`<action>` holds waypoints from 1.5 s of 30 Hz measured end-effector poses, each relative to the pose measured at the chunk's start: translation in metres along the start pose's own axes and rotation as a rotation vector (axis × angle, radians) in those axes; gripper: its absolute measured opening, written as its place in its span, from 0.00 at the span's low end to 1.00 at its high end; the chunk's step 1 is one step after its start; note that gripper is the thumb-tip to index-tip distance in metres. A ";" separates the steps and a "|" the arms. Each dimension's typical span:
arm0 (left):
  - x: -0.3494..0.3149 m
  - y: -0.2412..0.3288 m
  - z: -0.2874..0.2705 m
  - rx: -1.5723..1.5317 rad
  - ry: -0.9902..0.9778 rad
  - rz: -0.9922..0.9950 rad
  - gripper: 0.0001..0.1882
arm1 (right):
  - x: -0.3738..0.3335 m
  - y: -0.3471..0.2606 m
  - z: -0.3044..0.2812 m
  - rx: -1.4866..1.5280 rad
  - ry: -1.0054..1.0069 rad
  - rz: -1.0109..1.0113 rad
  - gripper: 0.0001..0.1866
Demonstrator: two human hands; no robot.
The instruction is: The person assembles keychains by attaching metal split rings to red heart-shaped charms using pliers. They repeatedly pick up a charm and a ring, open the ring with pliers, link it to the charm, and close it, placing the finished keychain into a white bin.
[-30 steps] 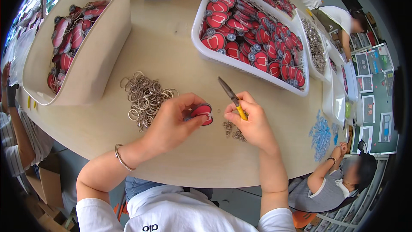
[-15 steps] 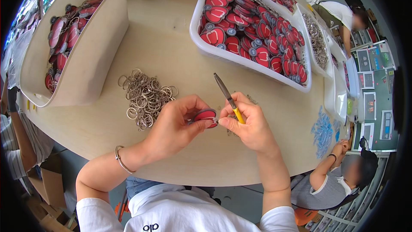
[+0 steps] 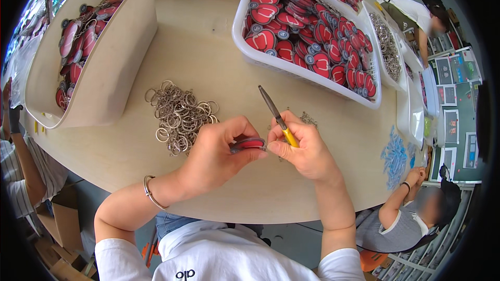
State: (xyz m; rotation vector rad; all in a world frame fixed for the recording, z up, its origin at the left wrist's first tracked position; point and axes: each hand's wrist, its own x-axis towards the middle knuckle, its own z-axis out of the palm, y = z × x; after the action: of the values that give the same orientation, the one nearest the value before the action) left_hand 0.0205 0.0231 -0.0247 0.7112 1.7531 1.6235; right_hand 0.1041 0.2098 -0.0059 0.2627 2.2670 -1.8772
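Observation:
Pinched in my left hand (image 3: 217, 147) is a flat red charm (image 3: 251, 144) with a dark rim, tilted almost edge-on. My right hand (image 3: 306, 149) holds a slim tool with a dark, tapering metal end (image 3: 272, 105) and a yellow handle, pointing up and away. The right thumb and fingertips are close together at the charm's edge; any small part between them is too hidden to make out. Left of my hands lies a heap of metal split rings (image 3: 181, 117). Small metal pieces (image 3: 308, 119) are scattered just beyond my right hand.
A white basket (image 3: 307, 79) of red charms stands at the far right. Another white bin (image 3: 117, 67), holding charms with rings, is at the left. A tray of metal parts (image 3: 384, 47) and blue slips (image 3: 394, 157) lie farther right. Other people (image 3: 398, 218) are around the table.
The charm in my left hand has turned from a partly visible face to nearly edge-on. My right hand keeps the tool and has barely moved.

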 end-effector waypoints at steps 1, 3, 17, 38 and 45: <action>0.000 0.000 0.000 0.031 0.012 0.023 0.12 | 0.000 0.000 0.000 -0.012 -0.001 -0.012 0.10; -0.001 0.000 0.000 0.140 0.024 0.135 0.12 | 0.000 0.000 0.001 0.008 0.000 -0.001 0.10; 0.002 -0.010 0.004 0.556 0.194 0.734 0.15 | -0.009 -0.015 0.009 -0.406 0.173 -0.308 0.07; 0.007 0.020 -0.038 0.368 0.404 0.588 0.09 | 0.021 0.000 0.024 -0.451 0.476 -0.400 0.11; 0.009 0.020 -0.042 0.465 0.445 0.633 0.09 | 0.035 0.019 0.038 -0.913 0.365 -0.335 0.14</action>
State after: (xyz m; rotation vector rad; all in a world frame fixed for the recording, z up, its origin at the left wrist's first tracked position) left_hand -0.0178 0.0039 -0.0039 1.3017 2.4434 1.8934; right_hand 0.0763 0.1760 -0.0399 0.0823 3.2906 -0.7309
